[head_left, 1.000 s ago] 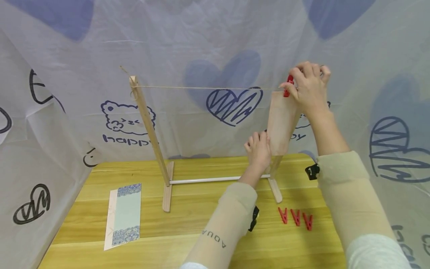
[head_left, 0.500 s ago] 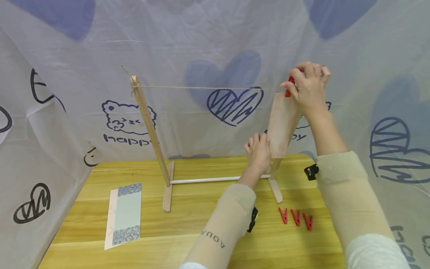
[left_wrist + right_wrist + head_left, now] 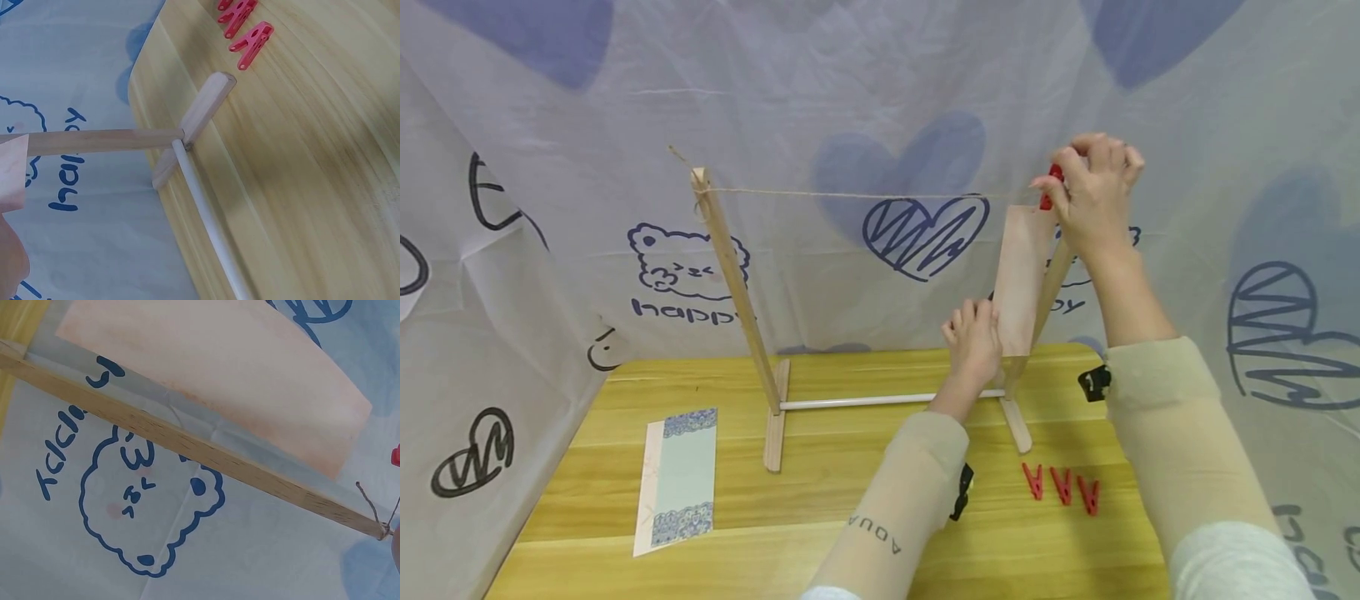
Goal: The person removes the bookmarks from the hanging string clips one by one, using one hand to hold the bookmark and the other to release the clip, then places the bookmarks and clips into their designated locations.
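Note:
My right hand [image 3: 1097, 196] pinches a red clothespin [image 3: 1052, 187] near the right end of a string [image 3: 842, 196] tied between two wooden posts. Below it hangs a pale pinkish sheet of paper [image 3: 1018, 283], its upper right corner beside the clothespin. My left hand [image 3: 975, 346] grips the sheet's left edge low down, with its fingers curled; part of that hand also shows beside the paper in the left wrist view. From the right wrist, the clothespin [image 3: 396, 455] appears apart from the sheet's top edge [image 3: 353, 442].
Several red clothespins [image 3: 1062, 486] lie on the wooden table [image 3: 820, 517] at right. Blue-patterned paper [image 3: 683, 475] overlaps a pale sheet at left. The rack has a left post [image 3: 733, 287], a right post [image 3: 1054, 283], feet and a white crossbar [image 3: 887, 401]. Printed cloth hangs behind.
My right hand and the clothespin have shifted slightly right and up. The sheet has moved a little left and turned, so the clothespin now overlaps less of its top edge.

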A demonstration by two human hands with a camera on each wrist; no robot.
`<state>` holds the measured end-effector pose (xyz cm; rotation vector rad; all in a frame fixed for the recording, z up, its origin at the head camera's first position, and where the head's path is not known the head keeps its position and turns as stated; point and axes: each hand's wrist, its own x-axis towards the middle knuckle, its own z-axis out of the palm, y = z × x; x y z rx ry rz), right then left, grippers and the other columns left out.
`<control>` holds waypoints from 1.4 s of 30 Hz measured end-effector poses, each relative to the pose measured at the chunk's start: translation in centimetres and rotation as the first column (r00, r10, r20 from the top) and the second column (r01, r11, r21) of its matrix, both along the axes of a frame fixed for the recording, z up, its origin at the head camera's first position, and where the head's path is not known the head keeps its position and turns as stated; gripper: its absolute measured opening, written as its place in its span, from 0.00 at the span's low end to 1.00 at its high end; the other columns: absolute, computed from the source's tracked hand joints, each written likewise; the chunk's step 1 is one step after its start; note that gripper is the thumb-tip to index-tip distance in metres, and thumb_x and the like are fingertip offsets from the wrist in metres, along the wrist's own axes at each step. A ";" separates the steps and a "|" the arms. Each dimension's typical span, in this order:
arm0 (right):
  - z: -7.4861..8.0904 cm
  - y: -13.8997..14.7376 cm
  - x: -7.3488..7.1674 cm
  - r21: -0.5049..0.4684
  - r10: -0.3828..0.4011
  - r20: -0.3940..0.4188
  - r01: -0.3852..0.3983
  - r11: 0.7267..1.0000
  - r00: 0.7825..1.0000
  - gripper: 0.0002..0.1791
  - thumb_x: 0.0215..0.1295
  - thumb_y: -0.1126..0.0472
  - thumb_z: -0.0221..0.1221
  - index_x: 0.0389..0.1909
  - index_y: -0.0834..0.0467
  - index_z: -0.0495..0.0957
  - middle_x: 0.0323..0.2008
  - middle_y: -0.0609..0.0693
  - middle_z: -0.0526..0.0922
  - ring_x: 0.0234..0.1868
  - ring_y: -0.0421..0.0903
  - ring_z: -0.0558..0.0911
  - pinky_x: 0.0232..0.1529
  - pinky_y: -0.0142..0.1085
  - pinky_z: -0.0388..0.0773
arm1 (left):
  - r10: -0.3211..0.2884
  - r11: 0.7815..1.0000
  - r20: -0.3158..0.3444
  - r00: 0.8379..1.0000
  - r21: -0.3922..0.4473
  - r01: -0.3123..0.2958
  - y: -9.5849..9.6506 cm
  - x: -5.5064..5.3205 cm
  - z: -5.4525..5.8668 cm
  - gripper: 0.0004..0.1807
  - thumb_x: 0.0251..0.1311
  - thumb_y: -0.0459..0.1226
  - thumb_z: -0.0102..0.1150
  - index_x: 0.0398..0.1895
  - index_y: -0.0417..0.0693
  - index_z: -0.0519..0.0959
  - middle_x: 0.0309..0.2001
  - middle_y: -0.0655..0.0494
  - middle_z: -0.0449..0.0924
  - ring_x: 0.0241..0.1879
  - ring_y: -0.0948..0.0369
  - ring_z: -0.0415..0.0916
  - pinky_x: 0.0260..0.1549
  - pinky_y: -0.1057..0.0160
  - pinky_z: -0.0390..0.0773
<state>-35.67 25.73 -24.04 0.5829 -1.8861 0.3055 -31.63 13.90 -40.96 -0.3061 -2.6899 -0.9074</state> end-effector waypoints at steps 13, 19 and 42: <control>0.5 -0.6 -0.1 -0.164 0.006 -0.100 -0.022 0.986 0.995 0.36 0.51 0.29 0.40 0.32 0.62 0.70 0.37 0.59 0.67 0.43 0.58 0.66 0.50 0.49 0.46 | 0.024 1.000 -0.025 0.999 0.014 -0.024 -0.5 -0.1 -0.7 0.12 0.70 0.45 0.30 0.40 0.52 0.66 0.42 0.57 0.62 0.43 0.58 0.59 0.50 0.57 0.53; 0.7 -0.8 0.1 -0.201 0.007 -0.117 -0.030 0.979 0.993 0.38 0.50 0.28 0.39 0.31 0.62 0.71 0.36 0.60 0.67 0.42 0.59 0.65 0.51 0.47 0.46 | 0.032 0.999 -0.038 0.999 0.014 -0.031 -0.7 -0.3 -1.0 0.11 0.70 0.44 0.31 0.37 0.53 0.65 0.41 0.58 0.62 0.43 0.58 0.59 0.49 0.58 0.54; 1.4 -1.4 1.3 -0.266 0.078 -0.135 -0.112 0.958 0.988 0.38 0.48 0.27 0.40 0.27 0.62 0.69 0.35 0.60 0.63 0.39 0.59 0.63 0.53 0.41 0.44 | 0.016 1.000 0.001 1.000 0.022 -0.016 -1.5 -0.2 -1.4 0.15 0.71 0.46 0.26 0.40 0.53 0.65 0.42 0.57 0.61 0.44 0.59 0.58 0.52 0.57 0.52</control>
